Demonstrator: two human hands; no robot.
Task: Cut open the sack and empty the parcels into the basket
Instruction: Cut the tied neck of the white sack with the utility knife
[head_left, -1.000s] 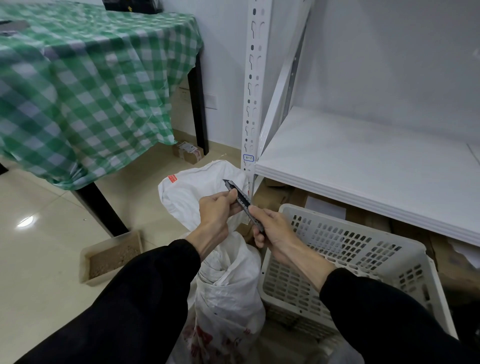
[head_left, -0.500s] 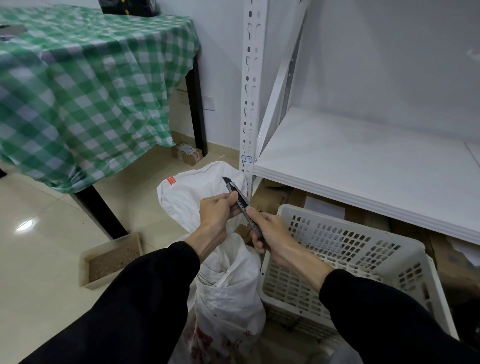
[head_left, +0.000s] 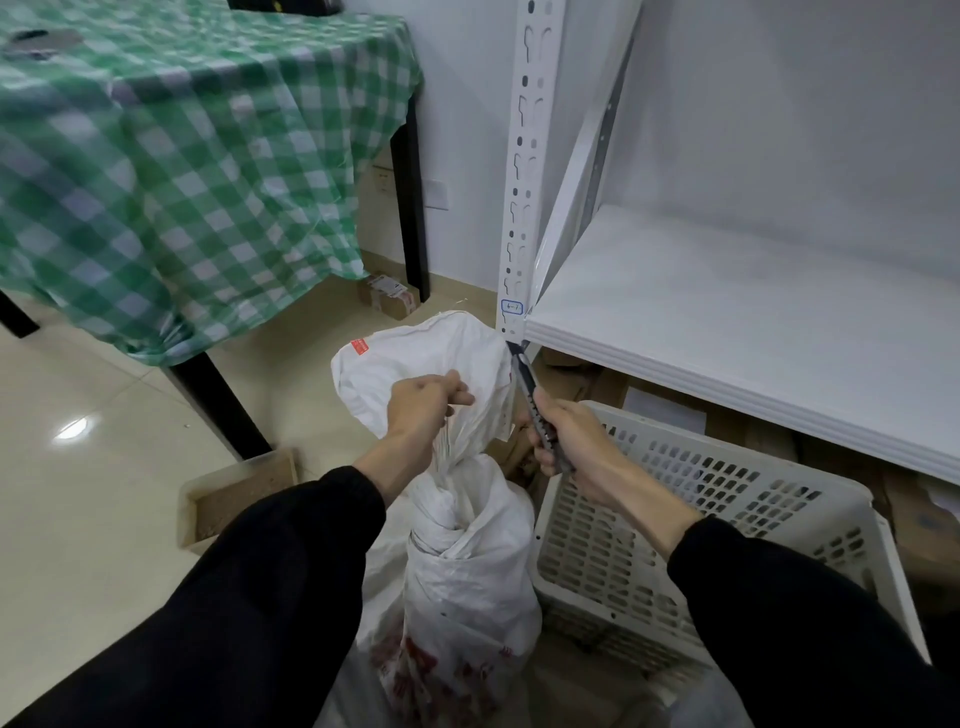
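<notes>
Left hand (head_left: 423, 410): fingers pinched closed on the loose gathered top of the white sack (head_left: 467, 545), just above its tied neck. One second earlier these fingers were on the blade end of the utility knife (head_left: 535, 410); they have since let go of it and shifted to the sack fabric.

Right hand (head_left: 569, 441): fingers wrapped tight around the knife handle, blade end pointing up and away, its tip lying against the right edge of the sack's flared top, near the white shelf post (head_left: 524, 156). Earlier the knife was held between both hands, clear of the fabric.

The sack stands upright on the floor, unopened below the neck, red print on its lower part. The white perforated basket (head_left: 675, 519) sits touching its right side, below the shelf (head_left: 727, 312); no parcels are visible in the part seen. The green checked worktop (head_left: 182, 156) stands well apart at left.
</notes>
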